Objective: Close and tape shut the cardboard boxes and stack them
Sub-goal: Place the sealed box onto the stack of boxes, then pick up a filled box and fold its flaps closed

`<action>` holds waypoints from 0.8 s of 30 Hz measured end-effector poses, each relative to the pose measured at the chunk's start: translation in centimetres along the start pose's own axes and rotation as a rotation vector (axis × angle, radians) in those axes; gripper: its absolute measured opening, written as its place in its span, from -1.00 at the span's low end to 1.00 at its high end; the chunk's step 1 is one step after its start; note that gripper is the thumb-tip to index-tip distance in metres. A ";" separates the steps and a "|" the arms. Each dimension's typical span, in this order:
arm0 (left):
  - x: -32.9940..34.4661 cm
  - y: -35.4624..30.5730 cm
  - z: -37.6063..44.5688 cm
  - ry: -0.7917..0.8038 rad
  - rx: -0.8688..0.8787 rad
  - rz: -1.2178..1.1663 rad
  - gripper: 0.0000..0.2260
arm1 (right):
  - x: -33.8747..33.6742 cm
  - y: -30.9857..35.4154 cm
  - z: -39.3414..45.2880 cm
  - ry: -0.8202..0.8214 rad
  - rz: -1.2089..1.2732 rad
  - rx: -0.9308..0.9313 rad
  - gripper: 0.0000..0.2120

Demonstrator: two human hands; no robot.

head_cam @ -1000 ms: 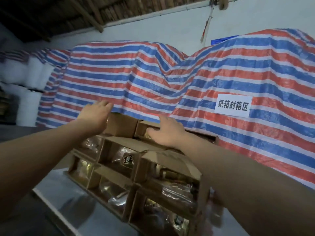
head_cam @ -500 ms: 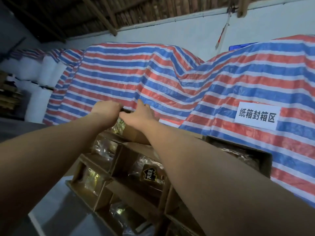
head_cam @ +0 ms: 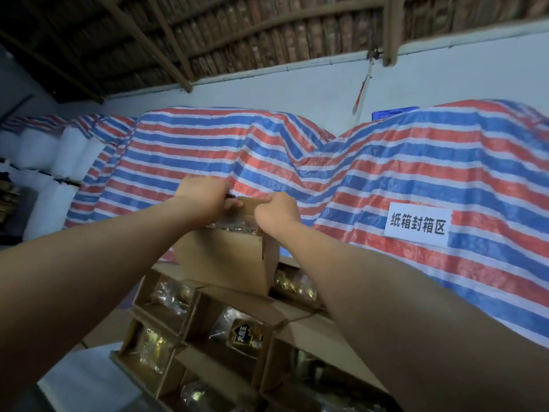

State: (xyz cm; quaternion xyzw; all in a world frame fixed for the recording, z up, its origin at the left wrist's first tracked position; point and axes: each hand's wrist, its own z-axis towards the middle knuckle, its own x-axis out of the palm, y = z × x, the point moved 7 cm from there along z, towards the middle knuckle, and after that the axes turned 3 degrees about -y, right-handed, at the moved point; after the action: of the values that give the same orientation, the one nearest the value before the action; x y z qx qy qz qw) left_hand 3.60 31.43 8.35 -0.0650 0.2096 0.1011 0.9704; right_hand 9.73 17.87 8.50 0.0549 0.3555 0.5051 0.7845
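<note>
Your left hand and right hand both grip the top flap of the raised box; lift it clear of the open boxes beneath your wrists, keeping it level.

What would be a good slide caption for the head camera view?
Both hands, left hand and right hand, grip the far flap of an open cardboard box raised above other open boxes, before a striped tarpaulin.

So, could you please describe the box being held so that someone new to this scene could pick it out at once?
Start at the red, white and blue striped tarp along the white wall, then look down to the stack of open cardboard boxes in front of it. The held box is the raised one at the stack's top, gripped at its far flap by the left hand and the right hand; no other box is held.
</note>
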 end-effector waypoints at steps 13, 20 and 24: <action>-10.7 -22.5 -4.2 0.418 0.098 -0.584 -0.81 | -31.2 -6.5 -11.7 0.048 -0.087 0.245 -0.80; -9.3 -38.6 -10.2 0.671 0.243 -0.823 -0.78 | -42.7 -18.7 -22.8 -0.004 -0.018 0.548 -0.82; -3.7 -44.5 -16.6 0.848 0.307 -0.756 -0.71 | -41.9 -26.7 -29.4 0.027 0.029 0.702 -0.83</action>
State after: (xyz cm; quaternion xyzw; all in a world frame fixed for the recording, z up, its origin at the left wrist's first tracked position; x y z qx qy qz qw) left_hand 3.69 -15.20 -1.41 -0.0287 0.5539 -0.3181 0.7689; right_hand 1.88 -37.99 -4.16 0.3196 0.5169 0.3639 0.7059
